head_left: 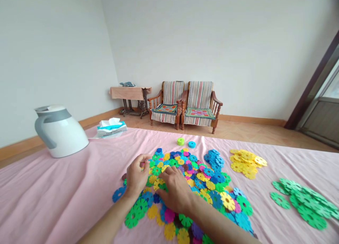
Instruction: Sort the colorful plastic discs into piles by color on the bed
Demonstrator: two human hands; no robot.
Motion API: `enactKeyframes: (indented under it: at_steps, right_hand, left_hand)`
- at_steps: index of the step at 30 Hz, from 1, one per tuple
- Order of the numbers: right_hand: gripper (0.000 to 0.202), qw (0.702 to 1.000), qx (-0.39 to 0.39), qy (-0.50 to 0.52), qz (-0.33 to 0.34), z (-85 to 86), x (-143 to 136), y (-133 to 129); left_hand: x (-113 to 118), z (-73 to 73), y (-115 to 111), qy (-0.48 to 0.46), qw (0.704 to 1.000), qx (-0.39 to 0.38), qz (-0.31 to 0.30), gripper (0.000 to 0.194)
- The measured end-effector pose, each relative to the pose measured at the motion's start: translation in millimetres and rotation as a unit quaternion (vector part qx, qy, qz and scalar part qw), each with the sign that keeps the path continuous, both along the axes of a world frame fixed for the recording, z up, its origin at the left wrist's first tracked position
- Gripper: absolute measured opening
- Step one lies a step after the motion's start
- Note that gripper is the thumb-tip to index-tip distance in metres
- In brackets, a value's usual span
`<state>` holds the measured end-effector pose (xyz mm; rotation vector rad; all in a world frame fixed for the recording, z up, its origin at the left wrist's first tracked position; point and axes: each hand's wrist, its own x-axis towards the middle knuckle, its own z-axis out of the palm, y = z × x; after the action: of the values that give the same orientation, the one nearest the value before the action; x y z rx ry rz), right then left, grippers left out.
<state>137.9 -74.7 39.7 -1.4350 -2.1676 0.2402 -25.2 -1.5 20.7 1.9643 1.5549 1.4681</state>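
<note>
A mixed pile of notched plastic flower discs (217,198) in blue, green, yellow, pink and purple spreads over the pink cloth in front of me. At its left side is my left hand (137,175), fingers curled in toward the thumb; what sits between them, perhaps a small disc, is too hidden to name. My right hand (176,189) rests palm down on the middle of the pile, fingers bent onto the discs and thumb apart. A yellow disc (158,184) lies between the two hands.
Sorted discs lie farther right: a blue heap (214,159), a yellow heap (247,162) and a green heap (304,200). Small lime (180,141) and blue (191,144) stacks stand behind the pile. A white jug (66,134) and tissue box (111,128) are at left.
</note>
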Motion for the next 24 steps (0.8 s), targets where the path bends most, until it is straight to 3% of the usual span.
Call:
enactKeyframes:
  at_steps: [4,9,16,21,24]
  right_hand:
    - [0.024,0.999,-0.011,-0.038,-0.017,-2.5,-12.8,7.2]
    - [0.022,0.998,-0.038,-0.017,-0.038,-7.1,4.1,2.8]
    - [0.008,0.985,-0.071,0.134,-0.079,-9.7,39.2,-14.8]
    - [0.007,0.956,-0.065,0.270,-0.099,-0.2,88.9,-12.5]
    - [0.019,0.936,0.000,0.288,-0.205,-4.8,143.7,-3.6]
  left_hand:
    - [1.2,0.7,-2.3,0.013,1.000,0.006,0.001,0.022]
    - [3.6,-0.8,-4.4,0.024,1.000,0.008,-0.001,0.022]
    - [7.9,-1.7,-7.1,0.028,1.000,0.001,-0.013,0.023]
    - [8.1,-2.9,-6.3,0.035,0.999,-0.006,-0.012,0.023]
    - [7.2,-3.5,-5.4,0.039,0.999,-0.011,-0.012,0.023]
